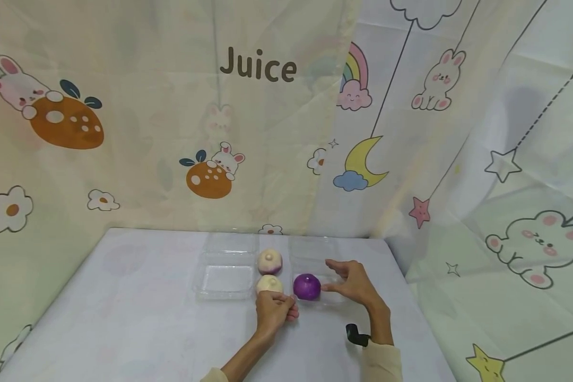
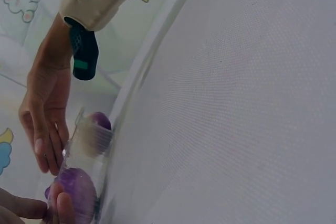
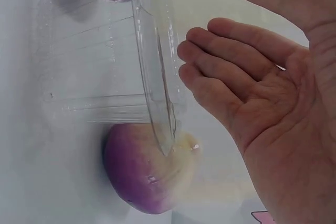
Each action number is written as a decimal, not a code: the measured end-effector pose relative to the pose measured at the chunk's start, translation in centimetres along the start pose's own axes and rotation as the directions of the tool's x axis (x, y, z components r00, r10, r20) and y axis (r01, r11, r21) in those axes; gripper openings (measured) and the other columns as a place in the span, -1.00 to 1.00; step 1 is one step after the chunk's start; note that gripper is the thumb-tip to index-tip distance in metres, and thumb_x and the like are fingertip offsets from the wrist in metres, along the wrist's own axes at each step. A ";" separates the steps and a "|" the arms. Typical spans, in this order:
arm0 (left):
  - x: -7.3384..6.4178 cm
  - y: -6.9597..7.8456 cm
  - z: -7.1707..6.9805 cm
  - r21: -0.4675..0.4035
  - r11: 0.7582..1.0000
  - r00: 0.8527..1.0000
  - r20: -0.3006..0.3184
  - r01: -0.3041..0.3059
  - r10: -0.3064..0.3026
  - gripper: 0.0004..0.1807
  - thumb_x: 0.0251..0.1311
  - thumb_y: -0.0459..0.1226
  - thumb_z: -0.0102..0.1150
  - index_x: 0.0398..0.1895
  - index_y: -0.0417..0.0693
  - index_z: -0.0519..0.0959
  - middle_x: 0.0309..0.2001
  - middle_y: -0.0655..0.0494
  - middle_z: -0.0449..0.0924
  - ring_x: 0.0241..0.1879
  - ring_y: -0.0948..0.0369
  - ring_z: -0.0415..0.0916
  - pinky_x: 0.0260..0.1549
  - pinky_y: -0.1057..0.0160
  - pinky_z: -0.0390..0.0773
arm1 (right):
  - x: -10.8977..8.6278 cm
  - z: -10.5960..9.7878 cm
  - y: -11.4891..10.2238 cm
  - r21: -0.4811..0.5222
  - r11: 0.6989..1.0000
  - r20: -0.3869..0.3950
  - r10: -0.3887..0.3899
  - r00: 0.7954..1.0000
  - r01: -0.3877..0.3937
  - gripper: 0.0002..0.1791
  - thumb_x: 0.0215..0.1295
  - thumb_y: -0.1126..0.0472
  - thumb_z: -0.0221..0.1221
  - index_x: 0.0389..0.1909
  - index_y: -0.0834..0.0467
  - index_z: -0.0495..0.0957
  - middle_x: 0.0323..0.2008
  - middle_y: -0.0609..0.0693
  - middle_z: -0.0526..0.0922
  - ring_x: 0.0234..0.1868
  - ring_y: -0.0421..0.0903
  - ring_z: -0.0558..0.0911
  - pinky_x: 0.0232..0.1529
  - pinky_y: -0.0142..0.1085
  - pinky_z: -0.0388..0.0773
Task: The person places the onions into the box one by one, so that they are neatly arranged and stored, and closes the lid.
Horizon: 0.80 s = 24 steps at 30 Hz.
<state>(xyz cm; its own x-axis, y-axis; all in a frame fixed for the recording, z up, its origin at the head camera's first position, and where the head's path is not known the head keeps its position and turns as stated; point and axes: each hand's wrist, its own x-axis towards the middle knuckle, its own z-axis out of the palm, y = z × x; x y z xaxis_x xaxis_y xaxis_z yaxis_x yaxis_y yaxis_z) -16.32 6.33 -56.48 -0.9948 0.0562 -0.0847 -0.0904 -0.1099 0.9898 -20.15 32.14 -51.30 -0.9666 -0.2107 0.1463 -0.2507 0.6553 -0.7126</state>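
In the head view, a purple turnip sits in the right clear plastic container, whose lid lies open at the back. Two pale turnips stand left of it: a rear turnip with a purple underside and a front turnip, partly hidden by my left hand. That hand's thumb and curled fingers pinch the right container's front left corner. My right hand is over that container's right side, thumb and fingers spread apart beside the purple turnip. In the right wrist view its palm holds nothing.
A second clear plastic container with an open lid stands left of the turnips. Everything rests on a white-covered table. Printed cloth hangs behind and at the sides. A black device is at the right wrist.
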 end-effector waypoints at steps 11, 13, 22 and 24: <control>0.0 0.0 -0.1 -0.003 1.000 1.000 -0.003 0.006 -0.006 -0.82 0.37 -0.45 0.39 -0.35 -0.49 0.73 -0.51 -0.28 0.78 -0.63 0.22 0.73 -0.58 0.23 0.82 | -0.3 -0.4 -0.2 0.001 0.998 -0.034 0.058 0.998 -0.058 -0.18 0.13 0.12 0.66 0.41 0.26 0.61 0.35 0.21 0.69 0.35 0.32 0.70 0.37 0.18 0.67; 0.0 0.0 -0.1 -0.003 1.000 1.000 -0.003 0.012 -0.012 -0.82 0.37 -0.45 0.38 -0.35 -0.50 0.72 -0.51 -0.28 0.78 -0.64 0.24 0.73 -0.57 0.24 0.81 | -0.4 -0.5 -0.1 -0.001 0.998 -0.045 0.059 0.997 -0.059 -0.18 0.12 0.10 0.67 0.40 0.25 0.62 0.35 0.19 0.70 0.34 0.31 0.71 0.36 0.18 0.68; 0.0 0.0 -0.1 0.010 1.000 1.000 -0.003 0.001 -0.001 -0.82 0.35 -0.44 0.40 -0.34 -0.49 0.73 -0.52 -0.25 0.78 -0.65 0.25 0.72 -0.58 0.23 0.82 | -0.9 -1.5 0.5 -0.003 0.998 -0.076 0.058 0.995 -0.058 -0.18 0.11 0.08 0.67 0.39 0.25 0.63 0.34 0.19 0.71 0.33 0.33 0.71 0.35 0.22 0.68; 0.0 0.0 -0.1 0.009 1.000 1.000 -0.004 0.003 -0.003 -0.82 0.35 -0.44 0.40 -0.34 -0.50 0.73 -0.52 -0.25 0.78 -0.65 0.25 0.72 -0.57 0.22 0.82 | -1.0 -1.6 0.5 0.002 0.999 -0.081 0.054 0.995 -0.054 -0.17 0.11 0.06 0.67 0.38 0.26 0.63 0.34 0.19 0.71 0.34 0.32 0.70 0.35 0.20 0.68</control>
<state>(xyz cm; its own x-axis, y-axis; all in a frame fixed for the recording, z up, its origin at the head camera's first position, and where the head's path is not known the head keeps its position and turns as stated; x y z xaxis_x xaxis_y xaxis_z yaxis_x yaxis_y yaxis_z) -16.32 6.21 -56.51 -0.9947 0.0526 -0.0879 -0.0928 -0.1007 0.9906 -19.44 33.86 -50.69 -0.9799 -0.1156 0.1626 -0.1980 0.6640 -0.7210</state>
